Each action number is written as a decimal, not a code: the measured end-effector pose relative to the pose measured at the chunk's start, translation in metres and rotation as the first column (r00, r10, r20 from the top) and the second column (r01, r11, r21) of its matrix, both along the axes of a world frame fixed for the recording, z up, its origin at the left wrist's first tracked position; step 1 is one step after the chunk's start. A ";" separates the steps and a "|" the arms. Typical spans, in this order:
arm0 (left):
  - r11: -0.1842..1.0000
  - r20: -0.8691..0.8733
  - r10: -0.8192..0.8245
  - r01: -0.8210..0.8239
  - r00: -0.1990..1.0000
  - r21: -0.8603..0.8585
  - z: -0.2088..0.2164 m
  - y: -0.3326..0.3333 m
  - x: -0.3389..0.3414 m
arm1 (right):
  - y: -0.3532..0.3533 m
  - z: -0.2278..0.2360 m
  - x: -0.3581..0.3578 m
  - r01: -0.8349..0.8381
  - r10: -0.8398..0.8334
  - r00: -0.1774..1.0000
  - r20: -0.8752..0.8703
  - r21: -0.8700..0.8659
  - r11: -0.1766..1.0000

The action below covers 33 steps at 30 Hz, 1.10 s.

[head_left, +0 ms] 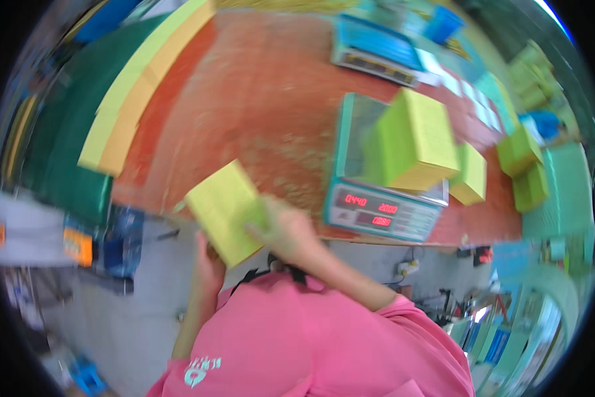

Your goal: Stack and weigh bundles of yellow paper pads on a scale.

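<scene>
A yellow box-shaped pack (226,206) is held tilted in front of my body, just over the near edge of the table. My left hand (209,266) grips its lower left edge from below, with most of the fingers hidden behind it. Against its right side presses my right hand (286,229), smeared by motion, its fingers partly over the yellow face. To the right, a digital scale (350,135) with a lit red display carries a larger yellow-green block (424,142). Beside that scale stands a smaller yellow-green block (469,173).
A long row of yellow and orange packs (138,92) lines the left of the red-brown table (264,79). Further back sits a second scale (375,49), near a blue cup (443,25). More yellow-green blocks (522,165) stand at the right edge. Crumbs are scattered mid-table.
</scene>
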<state>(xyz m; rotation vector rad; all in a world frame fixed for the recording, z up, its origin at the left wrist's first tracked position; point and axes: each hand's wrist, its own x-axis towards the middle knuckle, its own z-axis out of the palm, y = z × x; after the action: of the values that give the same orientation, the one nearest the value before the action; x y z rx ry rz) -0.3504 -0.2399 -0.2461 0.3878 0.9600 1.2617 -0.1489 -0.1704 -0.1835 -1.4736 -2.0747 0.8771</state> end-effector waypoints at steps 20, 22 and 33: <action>0.731 -0.474 -0.305 0.522 0.826 0.440 0.205 0.087 0.163 | -0.012 0.126 0.207 0.192 -0.317 0.548 -0.774 -0.253 0.948; 0.460 -0.667 0.063 0.572 0.742 0.679 0.189 0.135 0.186 | 0.019 0.154 0.240 0.304 -0.278 0.570 -0.773 -0.116 0.946; 0.770 -0.472 -0.521 0.630 0.712 0.101 0.239 0.210 0.314 | 0.096 0.122 0.351 0.234 -0.442 0.516 -0.733 -0.376 0.897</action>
<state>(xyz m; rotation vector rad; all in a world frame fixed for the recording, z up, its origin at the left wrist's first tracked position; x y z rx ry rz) -0.0365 -0.0297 -0.0068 1.1204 0.9214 0.7127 0.2024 -0.0748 -0.0614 -1.1693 -0.9697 1.3305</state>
